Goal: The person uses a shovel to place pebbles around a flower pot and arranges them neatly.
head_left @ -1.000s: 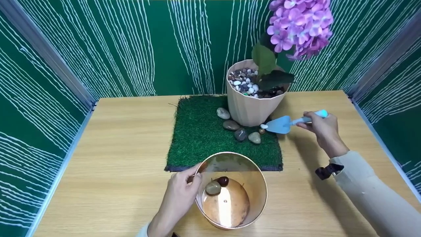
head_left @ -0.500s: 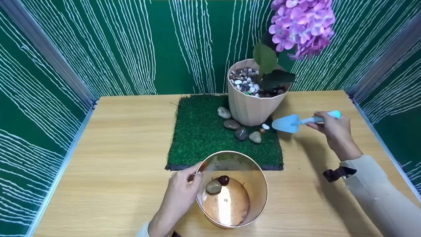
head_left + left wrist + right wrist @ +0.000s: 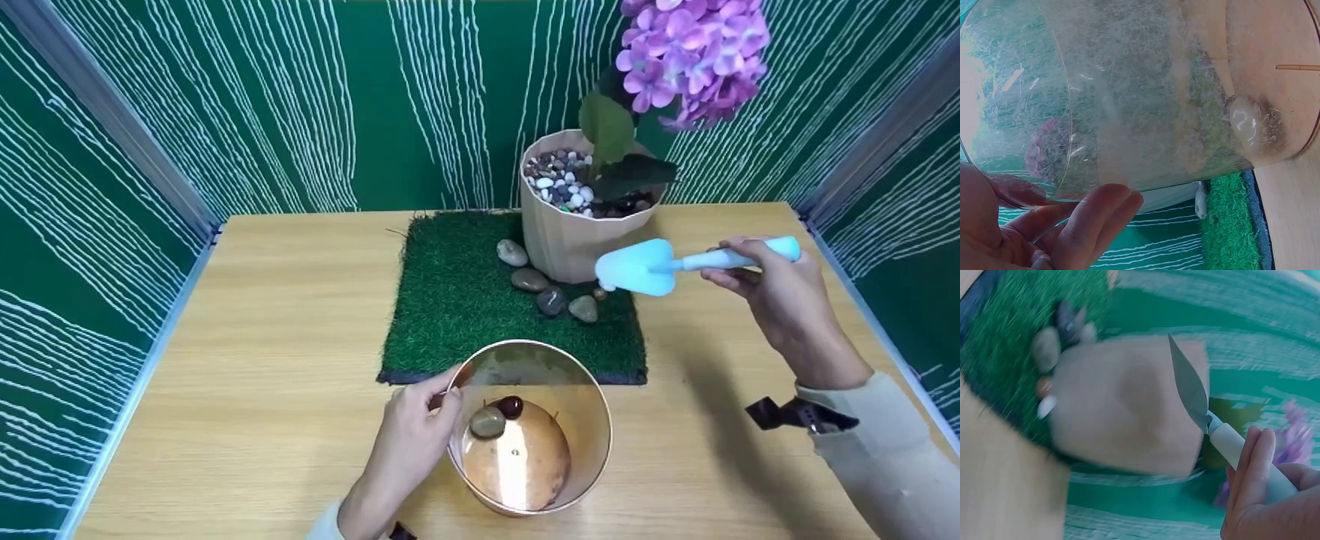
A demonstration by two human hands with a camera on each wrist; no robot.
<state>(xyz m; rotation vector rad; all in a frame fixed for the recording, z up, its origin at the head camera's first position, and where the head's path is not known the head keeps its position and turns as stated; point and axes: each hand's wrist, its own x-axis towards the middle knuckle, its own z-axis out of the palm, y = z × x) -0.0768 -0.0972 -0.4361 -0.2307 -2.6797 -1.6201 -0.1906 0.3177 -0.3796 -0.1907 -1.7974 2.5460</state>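
My left hand (image 3: 416,427) grips the rim of a clear amber bucket (image 3: 596,420), thumb inside the wall and fingers outside. On the bucket's bottom lie an olive stone (image 3: 487,423) and a dark red one (image 3: 511,407). A light blue hand trowel (image 3: 637,267) is in my right hand (image 3: 787,307), held by its handle. From the head, its blade overlaps the right side of the beige flowerpot (image 3: 555,240) and part of a white pebble. The right wrist view shows the blade (image 3: 1189,388) nearly edge-on, up near the pot's rim level, and the white pebble (image 3: 1046,406) by the pot's foot.
The pot holds small pebbles (image 3: 562,180) and a purple hydrangea (image 3: 697,64). It stands on a square of artificial grass (image 3: 457,300), with several larger stones (image 3: 551,301) around its foot. Green walls with white streaks (image 3: 420,105) enclose the wooden table (image 3: 300,322).
The trowel first drew back to the right from the white pebble, then rose and swung back left over it. My left hand and the bucket stayed in place.
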